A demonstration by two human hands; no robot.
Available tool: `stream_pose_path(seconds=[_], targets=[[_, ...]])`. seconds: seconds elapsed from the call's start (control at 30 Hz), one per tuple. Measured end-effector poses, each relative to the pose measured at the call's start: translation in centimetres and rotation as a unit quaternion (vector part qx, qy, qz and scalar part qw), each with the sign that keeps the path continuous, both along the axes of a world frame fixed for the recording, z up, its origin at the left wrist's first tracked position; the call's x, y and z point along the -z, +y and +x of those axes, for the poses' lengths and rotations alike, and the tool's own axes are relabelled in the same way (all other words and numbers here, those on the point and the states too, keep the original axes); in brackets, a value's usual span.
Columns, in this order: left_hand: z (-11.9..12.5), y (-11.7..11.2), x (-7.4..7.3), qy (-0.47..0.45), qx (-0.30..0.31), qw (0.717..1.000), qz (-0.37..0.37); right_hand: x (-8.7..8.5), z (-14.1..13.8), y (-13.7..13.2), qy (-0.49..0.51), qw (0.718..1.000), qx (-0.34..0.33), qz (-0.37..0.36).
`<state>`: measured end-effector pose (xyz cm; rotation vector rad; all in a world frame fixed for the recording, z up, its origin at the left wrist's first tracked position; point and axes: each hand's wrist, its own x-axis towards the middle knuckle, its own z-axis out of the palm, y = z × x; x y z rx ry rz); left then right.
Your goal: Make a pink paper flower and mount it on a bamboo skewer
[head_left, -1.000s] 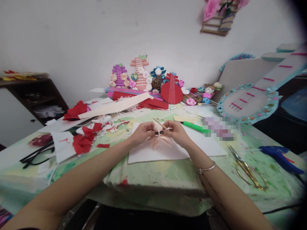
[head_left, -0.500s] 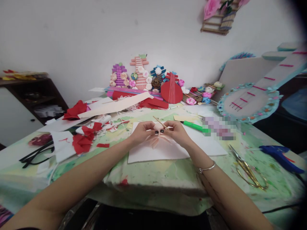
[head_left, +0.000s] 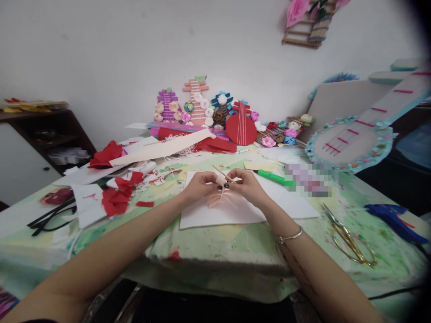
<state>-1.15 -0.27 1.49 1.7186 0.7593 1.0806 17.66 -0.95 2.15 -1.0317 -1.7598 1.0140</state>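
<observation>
My left hand (head_left: pixel 198 187) and my right hand (head_left: pixel 249 187) meet over a white board (head_left: pixel 202 220), thumbs nearly touching. Between the fingertips of my left hand is a small pale pink paper petal (head_left: pixel 221 180). My right hand pinches a thin wooden stick (head_left: pixel 218 170), tilted up to the left beside the petal. Its fingertips are also close to the paper, but whether they grip it is hidden. More pale pink paper pieces (head_left: pixel 215 200) spread out just below the thumbs.
Gold-handled scissors (head_left: pixel 350 240) and a blue glue gun (head_left: pixel 392 217) lie to the right. A green craft knife (head_left: pixel 272 176) rests on the board's far side. Red paper scraps (head_left: pixel 116 202) and glasses (head_left: pixel 55 220) are leftward. Decorated instrument models (head_left: pixel 241 128) line the wall.
The stick has shifted slightly left in my right hand. The petal and the pink pieces beneath my thumbs have turned a little. Both arms stay almost where they were.
</observation>
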Motion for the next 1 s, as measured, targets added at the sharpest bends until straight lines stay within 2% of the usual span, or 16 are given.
stream_pose_path(seconds=[0.27,0.43,0.6,1.0], targets=[[-0.11,0.3,0.29,0.002,-0.002,1.0,-0.014,-0.11,-0.09,-0.04,0.023,1.0,-0.004,-0.013],[-0.16,0.31,0.43,0.001,0.0,1.0,-0.024,0.06,0.02,-0.01,0.004,0.999,-0.012,-0.034],[-0.01,0.12,0.07,0.021,-0.029,0.999,-0.022,-0.06,0.04,-0.01,0.028,0.999,-0.012,-0.016],[0.28,0.03,-0.3,-0.024,0.018,0.996,-0.082,-0.08,-0.11,0.09,0.075,0.996,-0.025,-0.03]])
